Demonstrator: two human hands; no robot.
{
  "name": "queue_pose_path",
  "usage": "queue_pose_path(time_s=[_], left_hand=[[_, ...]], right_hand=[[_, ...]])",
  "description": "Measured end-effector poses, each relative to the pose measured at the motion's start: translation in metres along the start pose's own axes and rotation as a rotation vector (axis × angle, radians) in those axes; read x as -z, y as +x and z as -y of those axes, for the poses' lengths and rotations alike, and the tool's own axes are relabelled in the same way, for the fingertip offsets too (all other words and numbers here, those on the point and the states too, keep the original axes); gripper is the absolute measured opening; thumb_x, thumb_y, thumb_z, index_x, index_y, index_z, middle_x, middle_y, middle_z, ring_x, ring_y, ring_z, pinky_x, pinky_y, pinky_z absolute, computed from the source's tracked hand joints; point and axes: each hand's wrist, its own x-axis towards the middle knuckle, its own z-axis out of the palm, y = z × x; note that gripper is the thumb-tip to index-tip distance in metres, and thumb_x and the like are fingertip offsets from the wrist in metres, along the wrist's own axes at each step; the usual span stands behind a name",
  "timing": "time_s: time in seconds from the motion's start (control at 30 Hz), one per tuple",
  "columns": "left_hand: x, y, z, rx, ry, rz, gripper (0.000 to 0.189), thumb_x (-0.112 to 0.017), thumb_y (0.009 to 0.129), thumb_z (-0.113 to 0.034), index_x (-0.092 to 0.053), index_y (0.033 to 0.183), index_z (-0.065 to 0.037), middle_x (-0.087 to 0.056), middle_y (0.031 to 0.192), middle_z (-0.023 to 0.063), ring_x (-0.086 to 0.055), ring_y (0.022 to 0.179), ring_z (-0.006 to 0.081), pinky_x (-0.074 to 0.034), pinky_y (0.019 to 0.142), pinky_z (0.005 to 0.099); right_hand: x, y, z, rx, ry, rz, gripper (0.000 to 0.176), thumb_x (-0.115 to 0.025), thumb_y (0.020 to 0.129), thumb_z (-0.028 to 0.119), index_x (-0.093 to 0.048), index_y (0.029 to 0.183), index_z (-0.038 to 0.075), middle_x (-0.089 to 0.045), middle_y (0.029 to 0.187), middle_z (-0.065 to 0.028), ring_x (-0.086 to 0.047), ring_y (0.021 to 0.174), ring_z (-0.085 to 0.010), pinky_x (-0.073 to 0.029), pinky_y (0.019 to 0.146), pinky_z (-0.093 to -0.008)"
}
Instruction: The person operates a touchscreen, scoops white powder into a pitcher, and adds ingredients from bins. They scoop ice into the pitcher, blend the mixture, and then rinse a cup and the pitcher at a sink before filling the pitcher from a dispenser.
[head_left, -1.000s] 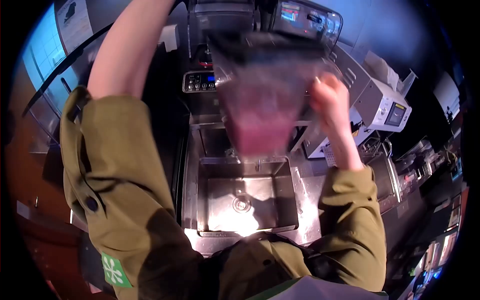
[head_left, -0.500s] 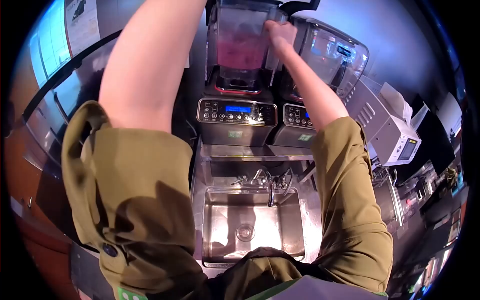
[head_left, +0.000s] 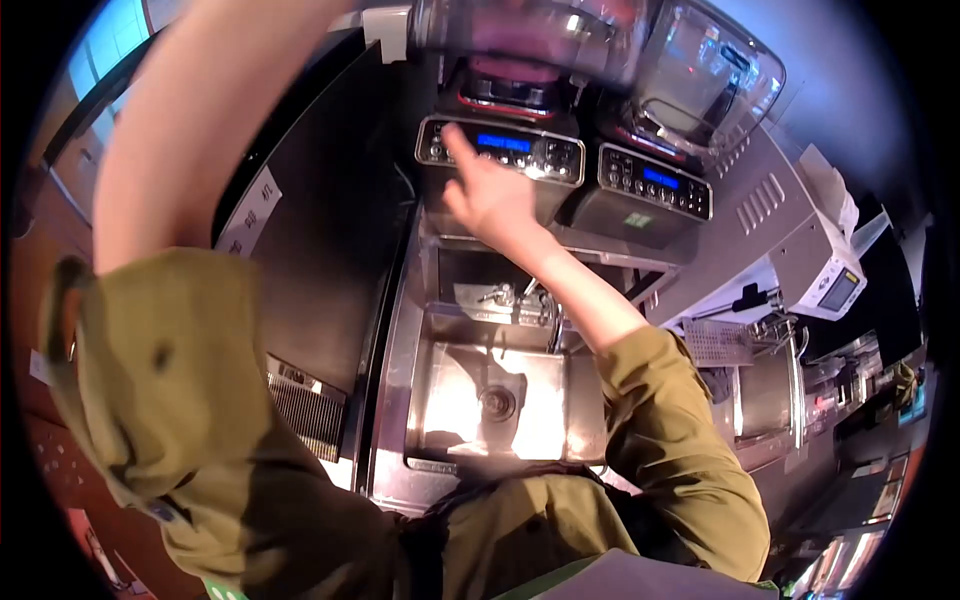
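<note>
Fingers of our bare right hand (head_left: 492, 200) were loosely open, the index finger extended and the thumb apart; we could not tell how far the others were curled. We had the index fingertip at the left end of the silver-rimmed black control panel (head_left: 563, 160) on the left blender's dark, boxy base (head_left: 555, 200), though we could not tell whether it pressed a button. On the same panel, a rectangular blue display (head_left: 503, 142) was lit. Above this base, at the far edge of the view, stood a transparent jar of pink contents (head_left: 512, 72), partly seen through a blurred clear plastic cover (head_left: 610, 40). We held our left arm (head_left: 210, 130), in an olive sleeve (head_left: 170, 370), stretched toward the far left; the left hand lay outside the view, so we could not tell the state of its fingers. Just right of the first stood a second dark blender (head_left: 605, 205). Nearer, we saw a rectangular stainless-steel sink (head_left: 540, 400), and, on the right, a silver metal machine (head_left: 790, 265) with a small screen.
</note>
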Motion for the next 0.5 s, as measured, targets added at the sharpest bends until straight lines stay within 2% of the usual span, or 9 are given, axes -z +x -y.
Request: queue_pose_path(time_s=[0.07,0.1,0.23,0.3,0.33,0.4,0.43,0.47,0.5], left_hand=[[-0.081,0.034,-0.025,-0.176,-0.214,0.014,0.041,-0.065,0.062,-0.013,-0.06,0.103,-0.012,-0.06,0.096,0.0184,-0.057,0.093,0.0276,-0.048,0.074,0.0409],[-0.112,0.03,-0.036,-0.143,-0.135,-0.343,0.017,-0.067,0.063,-0.02,-0.064,0.077,-0.01,-0.063,0.072,0.011,-0.062,0.074,0.0261,-0.049,0.067,0.0399],[-0.167,0.046,-0.056,0.134,-0.345,-0.427,0.023,-0.054,0.08,-0.031,-0.064,0.085,-0.011,-0.063,0.082,0.0131,-0.06,0.082,0.0303,-0.048,0.071,0.0414],[-0.175,0.038,-0.073,0.26,-0.388,-0.524,0.025,-0.049,0.083,-0.029,-0.062,0.091,-0.009,-0.062,0.086,0.0141,-0.06,0.083,0.0307,-0.048,0.071,0.0419],[-0.183,0.048,-0.072,0.315,-0.384,-0.429,0.026,-0.044,0.086,-0.028,-0.06,0.093,-0.01,-0.06,0.089,0.0147,-0.058,0.085,0.031,-0.047,0.072,0.0423],[-0.195,0.044,-0.084,0.37,-0.446,-0.576,0.033,-0.037,0.088,-0.027,-0.055,0.111,-0.012,-0.058,0.103,0.0148,-0.056,0.096,0.0298,-0.044,0.079,0.0402],[-0.183,0.039,-0.092,0.431,-0.481,-0.46,0.035,-0.036,0.088,-0.027,-0.053,0.116,-0.014,-0.056,0.11,0.014,-0.054,0.099,0.03,-0.043,0.081,0.0402],[-0.213,0.065,-0.073,0.433,-0.561,-0.499,0.036,-0.035,0.089,-0.03,-0.052,0.117,-0.015,-0.056,0.11,0.0136,-0.053,0.1,0.0316,-0.042,0.082,0.0408],[-0.206,0.068,-0.078,0.484,-0.58,-0.41,0.038,-0.034,0.089,-0.034,-0.051,0.118,-0.016,-0.056,0.109,0.0138,-0.052,0.101,0.0322,-0.041,0.083,0.0408]], right_hand=[[-0.018,0.007,0.004,-0.106,-0.096,0.267,0.072,-0.055,0.07,0.023,-0.025,0.135,0.02,-0.061,0.078,-0.0171,-0.061,0.07,-0.0306,-0.048,0.067,-0.0431],[-0.022,0.006,0.002,-0.075,-0.076,0.231,0.073,-0.055,0.07,0.023,-0.024,0.136,0.02,-0.062,0.078,-0.0172,-0.061,0.072,-0.0308,-0.048,0.067,-0.0426],[-0.034,0.01,-0.003,-0.029,-0.015,0.236,0.074,-0.054,0.071,0.021,-0.02,0.137,0.018,-0.063,0.077,-0.0177,-0.062,0.071,-0.0324,-0.049,0.065,-0.044],[-0.041,0.017,0.007,0.009,-0.05,0.096,0.058,-0.055,0.07,0.021,-0.035,0.124,0.015,-0.063,0.077,-0.014,-0.063,0.071,-0.0286,-0.049,0.058,-0.0407],[-0.042,0.02,0.012,0.027,-0.033,-0.016,0.047,-0.057,0.07,0.022,-0.045,0.114,0.013,-0.063,0.078,-0.0113,-0.062,0.071,-0.0274,-0.049,0.056,-0.0392],[-0.052,-0.008,0.014,0.058,-0.08,0.013,0.044,-0.055,0.071,0.026,-0.045,0.111,0.012,-0.062,0.083,-0.0124,-0.06,0.075,-0.0312,-0.047,0.062,-0.0436],[-0.041,-0.038,0.016,0.063,-0.059,0.096,0.049,-0.054,0.071,0.025,-0.042,0.116,0.01,-0.061,0.083,-0.0158,-0.059,0.078,-0.0329,-0.045,0.068,-0.044],[0.019,-0.088,0.019,0.086,0.123,0.269,0.064,-0.054,0.071,0.022,-0.031,0.128,0.008,-0.06,0.082,-0.0172,-0.058,0.079,-0.0326,-0.044,0.068,-0.0424],[0.015,-0.131,0.008,0.134,0.277,0.192,0.07,-0.054,0.072,0.021,-0.024,0.134,0.009,-0.06,0.082,-0.0155,-0.058,0.076,-0.033,-0.044,0.065,-0.0437]])
